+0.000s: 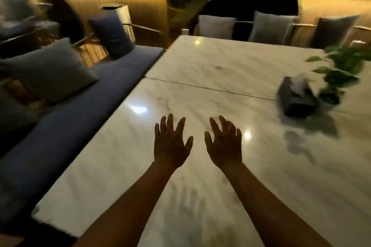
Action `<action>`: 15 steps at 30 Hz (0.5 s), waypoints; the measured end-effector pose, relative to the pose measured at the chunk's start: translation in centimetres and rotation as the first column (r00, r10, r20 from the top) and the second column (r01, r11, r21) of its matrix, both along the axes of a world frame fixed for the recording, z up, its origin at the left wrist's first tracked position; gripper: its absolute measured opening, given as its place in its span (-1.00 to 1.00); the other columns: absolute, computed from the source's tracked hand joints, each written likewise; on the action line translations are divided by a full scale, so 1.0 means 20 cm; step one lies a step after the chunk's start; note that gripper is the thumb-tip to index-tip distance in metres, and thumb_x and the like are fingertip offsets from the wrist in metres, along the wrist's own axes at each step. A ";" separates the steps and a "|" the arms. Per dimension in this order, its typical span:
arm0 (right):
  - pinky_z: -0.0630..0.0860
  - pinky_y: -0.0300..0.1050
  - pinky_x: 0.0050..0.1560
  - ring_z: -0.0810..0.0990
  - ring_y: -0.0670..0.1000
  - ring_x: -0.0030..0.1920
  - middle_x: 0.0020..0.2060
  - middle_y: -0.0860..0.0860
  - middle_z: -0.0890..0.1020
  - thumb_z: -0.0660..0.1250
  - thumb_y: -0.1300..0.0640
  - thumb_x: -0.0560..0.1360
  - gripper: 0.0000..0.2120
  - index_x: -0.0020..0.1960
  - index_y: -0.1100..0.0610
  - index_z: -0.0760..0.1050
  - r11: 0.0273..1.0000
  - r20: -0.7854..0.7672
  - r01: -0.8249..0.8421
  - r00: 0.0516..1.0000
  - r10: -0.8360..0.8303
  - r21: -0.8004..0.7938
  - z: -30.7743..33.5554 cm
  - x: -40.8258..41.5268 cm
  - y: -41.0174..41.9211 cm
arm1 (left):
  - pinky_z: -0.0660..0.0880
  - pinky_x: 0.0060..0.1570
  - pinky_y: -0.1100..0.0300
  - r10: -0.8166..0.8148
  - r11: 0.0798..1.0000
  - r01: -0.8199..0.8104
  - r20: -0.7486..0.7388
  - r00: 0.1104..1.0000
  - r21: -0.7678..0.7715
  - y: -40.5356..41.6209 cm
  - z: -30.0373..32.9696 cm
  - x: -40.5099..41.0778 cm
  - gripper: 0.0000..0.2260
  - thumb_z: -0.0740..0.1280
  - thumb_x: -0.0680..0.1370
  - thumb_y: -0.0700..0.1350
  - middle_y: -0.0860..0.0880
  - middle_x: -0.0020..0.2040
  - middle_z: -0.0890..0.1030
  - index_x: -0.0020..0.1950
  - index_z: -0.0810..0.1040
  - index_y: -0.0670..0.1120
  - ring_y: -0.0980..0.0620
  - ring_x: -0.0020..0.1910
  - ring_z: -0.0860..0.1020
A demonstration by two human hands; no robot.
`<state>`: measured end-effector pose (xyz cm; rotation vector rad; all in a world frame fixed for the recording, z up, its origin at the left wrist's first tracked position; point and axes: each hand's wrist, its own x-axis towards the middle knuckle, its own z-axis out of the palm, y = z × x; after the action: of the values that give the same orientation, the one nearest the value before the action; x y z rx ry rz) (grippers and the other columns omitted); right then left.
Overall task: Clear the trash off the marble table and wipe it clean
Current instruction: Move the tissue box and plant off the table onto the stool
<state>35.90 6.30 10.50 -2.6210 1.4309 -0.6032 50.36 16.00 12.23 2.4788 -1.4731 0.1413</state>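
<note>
The white marble table (pixel 210 70) fills the middle and right of the head view, with faint smudges on its surface. My left hand (pixel 170 142) and my right hand (pixel 224 142) hover side by side above the near half of the table, backs up, fingers spread, holding nothing. A dark tissue box (pixel 299 96) with a pale tissue sticking out stands on the table at the right. No loose trash or cloth shows in this blurred frame.
A leafy green plant (pixel 345 72) spreads over the table's right edge behind the tissue box. A blue cushioned bench (pixel 60 126) with grey and blue pillows runs along the table's left side. More pillows (pixel 269 26) line the seat at the far end.
</note>
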 end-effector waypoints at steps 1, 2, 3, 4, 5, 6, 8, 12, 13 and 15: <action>0.36 0.31 0.35 0.41 0.21 0.40 0.44 0.11 0.42 0.08 -0.14 0.60 -0.50 0.48 0.01 0.38 0.998 0.005 0.063 0.998 -0.063 -0.001 0.01 -0.10 -0.06 | 0.15 0.51 -0.19 -0.054 0.999 0.054 -0.001 0.999 0.000 -0.10 0.00 -0.07 -0.39 0.16 0.58 0.27 -0.20 0.57 0.24 0.58 0.22 0.05 -0.25 0.55 0.16; 0.35 0.30 0.36 0.40 0.21 0.40 0.44 0.10 0.42 0.12 -0.13 0.61 -0.51 0.48 0.01 0.38 0.993 0.001 0.118 0.993 -0.118 -0.002 0.01 -0.19 -0.12 | 0.14 0.51 -0.18 -0.097 0.995 0.097 0.001 0.995 0.000 -0.19 -0.01 -0.14 -0.39 0.16 0.58 0.27 -0.20 0.57 0.22 0.58 0.22 0.05 -0.25 0.56 0.15; 0.33 0.29 0.37 0.39 0.20 0.41 0.45 0.10 0.41 0.16 -0.12 0.61 -0.52 0.48 0.00 0.37 0.985 -0.003 0.175 0.985 -0.175 0.002 0.00 -0.29 -0.18 | 0.12 0.51 -0.17 -0.142 0.990 0.142 -0.001 0.990 0.009 -0.29 -0.01 -0.21 -0.39 0.16 0.59 0.27 -0.20 0.58 0.21 0.59 0.20 0.05 -0.25 0.56 0.14; 0.31 0.29 0.39 0.38 0.19 0.42 0.46 0.09 0.40 0.19 -0.11 0.61 -0.52 0.49 0.00 0.37 0.976 -0.003 0.218 0.976 -0.218 0.013 0.00 -0.36 -0.23 | 0.10 0.52 -0.17 -0.180 0.983 0.180 -0.007 0.984 0.021 -0.37 -0.01 -0.28 -0.39 0.16 0.59 0.27 -0.19 0.58 0.19 0.59 0.18 0.05 -0.25 0.57 0.12; 0.30 0.29 0.39 0.37 0.20 0.42 0.46 0.10 0.40 0.20 -0.11 0.61 -0.52 0.49 0.00 0.36 0.965 -0.006 0.263 0.965 -0.263 0.019 -0.01 -0.46 -0.28 | 0.08 0.53 -0.16 -0.221 0.974 0.222 -0.018 0.975 0.040 -0.45 -0.02 -0.36 -0.38 0.15 0.60 0.27 -0.19 0.59 0.17 0.59 0.16 0.05 -0.24 0.57 0.10; 0.31 0.29 0.38 0.38 0.21 0.42 0.45 0.11 0.40 0.19 -0.11 0.61 -0.53 0.48 0.00 0.37 0.953 -0.003 0.304 0.953 -0.304 0.024 -0.02 -0.54 -0.33 | 0.07 0.53 -0.16 -0.253 0.965 0.254 -0.028 0.967 0.058 -0.54 -0.02 -0.43 -0.38 0.14 0.60 0.27 -0.18 0.59 0.16 0.60 0.14 0.05 -0.23 0.57 0.08; 0.34 0.29 0.36 0.41 0.24 0.40 0.44 0.13 0.43 0.18 -0.11 0.60 -0.53 0.47 0.02 0.39 0.929 0.005 0.369 0.929 -0.370 0.031 -0.04 -0.69 -0.45 | 0.08 0.53 -0.16 -0.300 0.949 0.303 -0.042 0.953 0.082 -0.71 -0.03 -0.58 -0.39 0.12 0.61 0.27 -0.17 0.59 0.17 0.60 0.12 0.06 -0.22 0.57 0.08; 0.33 0.23 0.39 0.39 0.22 0.42 0.44 0.14 0.42 0.21 -0.09 0.61 -0.54 0.47 0.02 0.37 0.892 -0.009 0.436 0.899 -0.438 0.120 -0.09 -0.94 -0.75 | 0.08 0.54 -0.15 -0.347 0.923 0.357 -0.087 0.934 0.146 -1.08 -0.08 -0.83 -0.41 0.10 0.63 0.24 -0.14 0.58 0.21 0.61 0.09 0.06 -0.20 0.58 0.09; 0.33 0.22 0.41 0.37 0.20 0.43 0.45 0.13 0.40 0.19 -0.10 0.62 -0.53 0.48 0.02 0.36 0.885 -0.018 0.442 0.896 -0.444 0.146 -0.11 -1.00 -0.85 | 0.09 0.53 -0.15 -0.344 0.918 0.359 -0.113 0.932 0.167 -1.19 -0.10 -0.89 -0.42 0.10 0.64 0.24 -0.13 0.57 0.22 0.61 0.09 0.06 -0.19 0.57 0.11; 0.31 0.18 0.44 0.32 0.18 0.47 0.50 0.11 0.34 0.15 -0.12 0.63 -0.52 0.51 0.00 0.31 0.880 -0.031 0.437 0.898 -0.439 0.188 -0.15 -1.08 -1.05 | 0.17 0.50 -0.15 -0.327 0.917 0.352 -0.153 0.932 0.185 -1.43 -0.15 -1.00 -0.43 0.10 0.64 0.24 -0.12 0.54 0.29 0.60 0.11 0.07 -0.18 0.54 0.19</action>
<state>14.25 -14.62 7.50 -2.1493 1.9886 -0.4853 30.45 -12.50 9.28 2.2848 -1.9230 -0.2368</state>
